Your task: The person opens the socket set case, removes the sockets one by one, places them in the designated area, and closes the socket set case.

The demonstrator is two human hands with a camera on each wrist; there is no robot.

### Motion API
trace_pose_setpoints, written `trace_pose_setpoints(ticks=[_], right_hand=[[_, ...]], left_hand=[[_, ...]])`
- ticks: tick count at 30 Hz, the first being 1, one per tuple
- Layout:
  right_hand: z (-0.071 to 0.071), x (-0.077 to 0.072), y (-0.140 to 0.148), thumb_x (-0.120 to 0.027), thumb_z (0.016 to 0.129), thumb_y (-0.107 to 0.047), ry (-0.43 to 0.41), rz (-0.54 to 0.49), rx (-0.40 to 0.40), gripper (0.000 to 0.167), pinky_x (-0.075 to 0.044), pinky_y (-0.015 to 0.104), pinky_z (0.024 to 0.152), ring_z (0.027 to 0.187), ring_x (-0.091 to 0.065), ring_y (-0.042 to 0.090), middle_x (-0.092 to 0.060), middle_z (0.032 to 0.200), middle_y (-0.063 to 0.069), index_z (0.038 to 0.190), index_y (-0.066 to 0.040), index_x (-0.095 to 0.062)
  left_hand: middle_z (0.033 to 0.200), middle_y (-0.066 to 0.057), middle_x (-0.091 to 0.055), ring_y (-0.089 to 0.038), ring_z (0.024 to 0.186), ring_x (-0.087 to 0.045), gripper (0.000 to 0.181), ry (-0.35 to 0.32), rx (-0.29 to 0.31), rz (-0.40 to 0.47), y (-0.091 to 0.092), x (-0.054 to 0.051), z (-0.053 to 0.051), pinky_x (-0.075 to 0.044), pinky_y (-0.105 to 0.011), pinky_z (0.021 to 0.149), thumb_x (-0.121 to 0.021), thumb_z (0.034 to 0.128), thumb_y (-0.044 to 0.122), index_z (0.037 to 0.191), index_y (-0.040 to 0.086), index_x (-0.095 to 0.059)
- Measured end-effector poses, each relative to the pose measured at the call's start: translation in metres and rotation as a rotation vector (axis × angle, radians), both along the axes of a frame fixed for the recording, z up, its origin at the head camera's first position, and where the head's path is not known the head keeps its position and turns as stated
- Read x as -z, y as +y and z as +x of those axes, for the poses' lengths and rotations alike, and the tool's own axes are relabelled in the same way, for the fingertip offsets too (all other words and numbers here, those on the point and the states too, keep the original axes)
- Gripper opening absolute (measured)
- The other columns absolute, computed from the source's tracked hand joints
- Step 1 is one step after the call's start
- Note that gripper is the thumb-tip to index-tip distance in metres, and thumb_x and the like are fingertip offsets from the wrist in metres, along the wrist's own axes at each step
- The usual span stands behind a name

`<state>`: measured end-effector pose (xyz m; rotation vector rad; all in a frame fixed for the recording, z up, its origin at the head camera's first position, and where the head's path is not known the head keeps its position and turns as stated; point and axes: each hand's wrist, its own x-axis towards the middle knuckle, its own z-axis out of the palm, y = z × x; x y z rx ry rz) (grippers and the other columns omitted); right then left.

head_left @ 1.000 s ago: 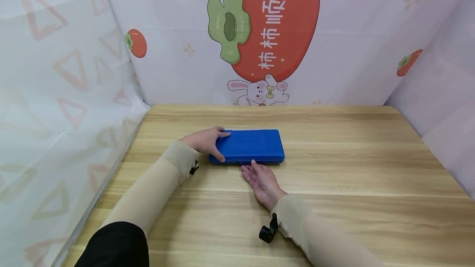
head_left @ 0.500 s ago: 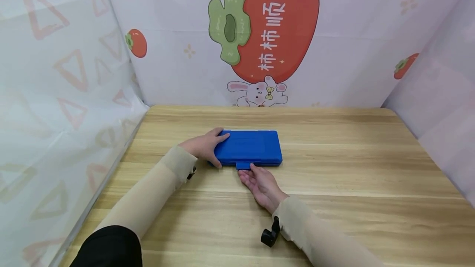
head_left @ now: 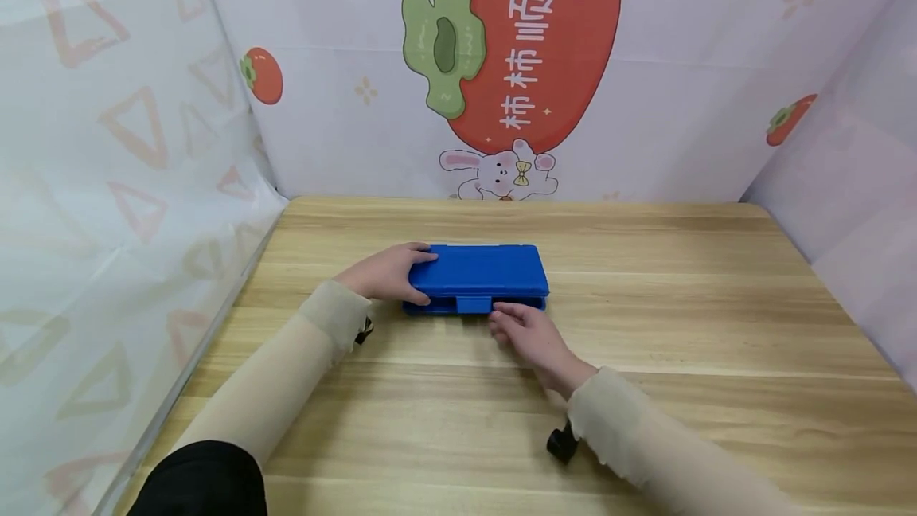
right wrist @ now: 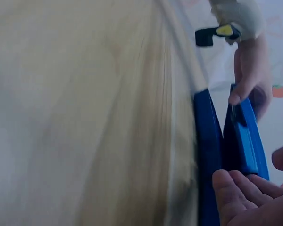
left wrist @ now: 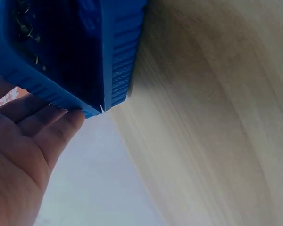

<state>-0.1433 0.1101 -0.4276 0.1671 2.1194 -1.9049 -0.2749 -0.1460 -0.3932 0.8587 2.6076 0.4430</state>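
A flat blue plastic case (head_left: 487,267) lies on the table, its lid raised a little from the base along the front. A latch tab (head_left: 474,305) hangs from the lid's front edge. My left hand (head_left: 387,271) grips the lid's left end, thumb at the front and fingers toward the back. Beside the latch, my right hand (head_left: 540,341) has its fingertips at the front gap. In the right wrist view those fingers touch the lid (right wrist: 252,136), with the thumb apart, above the base (right wrist: 208,132). The left wrist view shows small shiny bits inside the case, too unclear to name.
The wooden table (head_left: 680,309) extends to both sides and in front of the case. A printed cloth backdrop (head_left: 344,134) stands behind it, and a white sheet (head_left: 143,205) borders the left side. Each wrist carries a small black camera mount (head_left: 562,444).
The latch, hidden at first, has swung out, and the lid's front edge has risen from the base. My right hand has shifted right, from under the latch to beside it.
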Motion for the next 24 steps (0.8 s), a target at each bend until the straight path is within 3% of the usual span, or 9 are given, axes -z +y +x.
trace_pose_setpoints(ticks=[3, 6, 11, 18, 22, 24], right_hand=[[-0.002, -0.004, 0.022, -0.053, 0.109, -0.014, 0.073, 0.212, -0.064, 0.041, -0.049, 0.046, 0.106, 0.129, -0.059, 0.034, -0.061, 0.139, 0.023, 0.144, 0.007, -0.054], [-0.007, -0.007, 0.041, -0.053, 0.108, -0.014, 0.131, 0.347, -0.070, 0.042, -0.046, 0.050, 0.109, 0.132, -0.056, 0.036, -0.061, 0.140, 0.023, 0.144, 0.007, -0.055], [-0.020, -0.009, 0.058, -0.053, 0.106, -0.017, 0.164, 0.416, -0.045, 0.049, -0.047, 0.052, 0.107, 0.134, -0.053, 0.041, -0.054, 0.146, 0.026, 0.149, 0.007, -0.049], [-0.041, -0.007, 0.059, -0.061, 0.105, -0.026, 0.168, 0.583, -0.112, 0.066, -0.048, 0.053, 0.104, 0.137, -0.049, 0.044, -0.039, 0.157, 0.028, 0.158, 0.005, -0.035], [-0.050, -0.003, 0.056, -0.062, 0.105, -0.031, 0.220, 0.717, -0.227, 0.076, -0.040, 0.056, 0.112, 0.143, -0.039, 0.047, -0.030, 0.161, 0.032, 0.157, 0.012, -0.027], [-0.052, -0.001, 0.055, -0.063, 0.104, -0.033, 0.252, 0.786, -0.299, 0.081, -0.030, 0.058, 0.118, 0.147, -0.029, 0.049, -0.020, 0.164, 0.032, 0.156, 0.016, -0.024]], left_hand=[[0.162, -0.018, -0.037, -0.038, 0.146, -0.039, 0.081, 0.004, -0.012, 0.052, -0.003, 0.001, 0.000, -0.035, -0.050, 0.117, -0.080, 0.0855, 0.037, 0.153, 0.004, -0.049], [0.155, -0.018, -0.046, -0.038, 0.142, -0.044, 0.073, 0.027, -0.048, 0.154, -0.008, 0.001, 0.000, -0.037, -0.052, 0.115, -0.082, 0.0852, 0.038, 0.145, 0.003, -0.058], [0.137, -0.016, -0.062, -0.035, 0.128, -0.056, 0.059, 0.083, -0.137, 0.324, -0.015, 0.002, -0.001, -0.045, -0.051, 0.109, -0.085, 0.0846, 0.037, 0.128, 0.001, -0.068], [0.130, -0.016, -0.068, -0.035, 0.125, -0.061, 0.054, 0.070, -0.247, 0.466, -0.015, 0.003, -0.001, -0.048, -0.050, 0.107, -0.082, 0.0912, 0.035, 0.130, 0.001, -0.068], [0.129, -0.015, -0.068, -0.033, 0.121, -0.063, 0.051, 0.048, -0.300, 0.514, -0.015, 0.004, -0.002, -0.050, -0.049, 0.104, -0.078, 0.0945, 0.035, 0.131, 0.001, -0.068], [0.126, -0.014, -0.069, -0.031, 0.115, -0.065, 0.048, 0.032, -0.326, 0.547, -0.015, 0.004, -0.003, -0.052, -0.048, 0.100, -0.077, 0.0959, 0.035, 0.130, 0.002, -0.069]])
